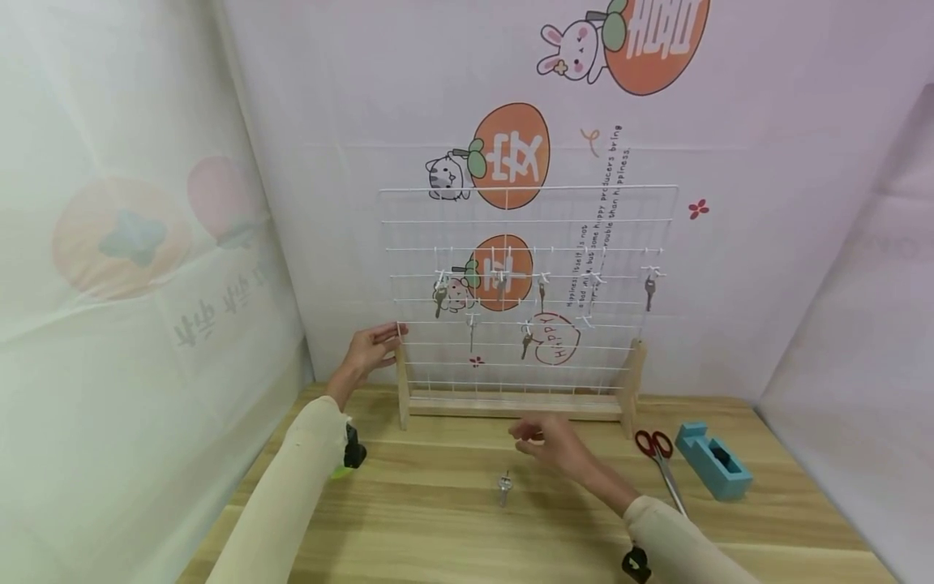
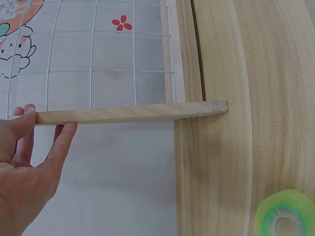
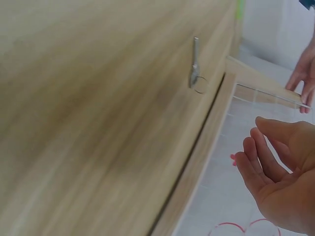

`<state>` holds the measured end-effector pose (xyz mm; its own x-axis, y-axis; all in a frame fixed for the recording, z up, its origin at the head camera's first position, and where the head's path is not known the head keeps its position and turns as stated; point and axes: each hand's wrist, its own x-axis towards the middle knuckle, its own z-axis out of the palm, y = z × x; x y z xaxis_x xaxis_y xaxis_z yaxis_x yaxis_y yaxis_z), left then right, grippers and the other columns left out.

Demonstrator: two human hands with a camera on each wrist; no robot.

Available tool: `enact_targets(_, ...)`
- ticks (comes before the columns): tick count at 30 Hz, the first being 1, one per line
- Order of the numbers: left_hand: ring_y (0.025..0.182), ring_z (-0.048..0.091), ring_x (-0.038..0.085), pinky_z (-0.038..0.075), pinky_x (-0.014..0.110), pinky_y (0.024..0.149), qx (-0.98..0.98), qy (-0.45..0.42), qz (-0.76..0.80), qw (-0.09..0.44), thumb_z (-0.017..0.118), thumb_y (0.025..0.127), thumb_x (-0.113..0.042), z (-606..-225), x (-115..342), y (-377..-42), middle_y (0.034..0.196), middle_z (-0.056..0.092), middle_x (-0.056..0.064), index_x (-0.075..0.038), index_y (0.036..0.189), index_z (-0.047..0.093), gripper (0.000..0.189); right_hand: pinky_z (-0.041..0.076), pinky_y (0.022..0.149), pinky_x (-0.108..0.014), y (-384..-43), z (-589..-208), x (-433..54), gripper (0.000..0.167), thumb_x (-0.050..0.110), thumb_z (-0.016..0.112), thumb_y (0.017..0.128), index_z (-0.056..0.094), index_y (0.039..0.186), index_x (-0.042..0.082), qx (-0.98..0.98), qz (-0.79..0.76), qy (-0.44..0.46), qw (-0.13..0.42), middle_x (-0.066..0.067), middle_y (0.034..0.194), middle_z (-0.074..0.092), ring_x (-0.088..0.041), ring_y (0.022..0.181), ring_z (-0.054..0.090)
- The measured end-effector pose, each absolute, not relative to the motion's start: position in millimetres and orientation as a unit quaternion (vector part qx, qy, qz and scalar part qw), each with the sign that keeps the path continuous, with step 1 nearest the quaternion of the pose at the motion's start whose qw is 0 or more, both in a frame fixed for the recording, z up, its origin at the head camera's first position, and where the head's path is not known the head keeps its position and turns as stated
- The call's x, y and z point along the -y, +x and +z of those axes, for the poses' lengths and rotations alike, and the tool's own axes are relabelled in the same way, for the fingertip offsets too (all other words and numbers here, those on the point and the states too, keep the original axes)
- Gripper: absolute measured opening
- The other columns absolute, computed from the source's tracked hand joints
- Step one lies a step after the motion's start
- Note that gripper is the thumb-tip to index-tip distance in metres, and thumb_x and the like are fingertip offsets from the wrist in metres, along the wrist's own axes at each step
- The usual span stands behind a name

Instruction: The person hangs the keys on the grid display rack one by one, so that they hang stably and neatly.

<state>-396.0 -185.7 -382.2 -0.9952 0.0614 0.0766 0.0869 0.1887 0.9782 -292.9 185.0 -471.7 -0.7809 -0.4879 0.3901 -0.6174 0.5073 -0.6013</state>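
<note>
A white wire grid rack (image 1: 511, 383) stands upright in a wooden base. My left hand (image 1: 370, 349) pinches the top of the rack's left wooden upright (image 2: 133, 112), thumb on one side and fingers on the other in the left wrist view. Several keys hang from white hooks on the grid, among them one key (image 1: 649, 294) at the far right. A silver key (image 1: 504, 488) with a ring (image 3: 199, 85) lies on the table. Just behind it, in front of the base, hovers my right hand (image 1: 554, 444), fingers loosely bent and holding nothing.
Red-handled scissors (image 1: 662, 462) lie on the table at the right, beside a blue tape dispenser (image 1: 715, 461). A green roll of tape (image 2: 266, 209) sits near my left wrist. Printed white cloth (image 1: 350, 268) hangs behind the rack and along both sides.
</note>
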Motion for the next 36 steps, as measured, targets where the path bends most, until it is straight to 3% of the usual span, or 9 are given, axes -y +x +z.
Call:
enact_targets(7, 0.14, 0.052, 0.032, 0.051, 0.053, 0.108, 0.766, -0.051, -0.641, 0.009, 0.058, 0.107, -0.007, -381.1, 186.1, -395.5, 0.15, 0.057, 0.014, -0.005, 0.147, 0.058, 0.04, 0.065, 0.077, -0.038, -288.3, -485.1, -181.4, 0.016, -0.01, 0.076, 0.088, 0.074, 0.104, -0.006, 0.86, 0.374, 0.34, 0.073, -0.016, 0.096, 0.076, -0.026, 0.085, 0.072)
enact_targets(16, 0.14, 0.053, 0.032, 0.051, 0.053, 0.108, 0.768, -0.05, -0.639, 0.008, 0.057, 0.108, -0.006, -381.3, 185.8, -396.5, 0.151, 0.056, 0.014, -0.005, 0.148, 0.058, 0.04, 0.062, 0.074, -0.026, -286.0, -502.8, -174.5, 0.017, -0.01, 0.078, 0.085, 0.075, 0.101, -0.005, 0.865, 0.37, 0.337, 0.044, -0.015, 0.096, 0.077, -0.023, 0.083, 0.072)
enact_targets(25, 0.139, 0.053, 0.032, 0.051, 0.052, 0.107, 0.765, -0.05, -0.642, 0.009, 0.058, 0.107, -0.007, -381.3, 186.7, -396.2, 0.151, 0.057, 0.012, -0.006, 0.147, 0.059, 0.04, 0.063, 0.076, -0.029, -283.6, -509.4, -169.4, 0.017, -0.005, 0.081, 0.086, 0.075, 0.101, -0.003, 0.87, 0.374, 0.32, 0.0, -0.014, 0.098, 0.077, -0.024, 0.086, 0.074)
enact_targets(36, 0.14, 0.053, 0.032, 0.051, 0.051, 0.108, 0.767, -0.05, -0.64, 0.005, 0.057, 0.108, -0.006, -379.9, 186.8, -396.1, 0.152, 0.056, 0.013, -0.007, 0.148, 0.057, 0.041, 0.063, 0.077, -0.031, -284.9, -513.9, -166.2, 0.017, -0.001, 0.083, 0.085, 0.076, 0.1, 0.001, 0.876, 0.357, 0.326, 0.004, -0.01, 0.096, 0.077, -0.021, 0.086, 0.073)
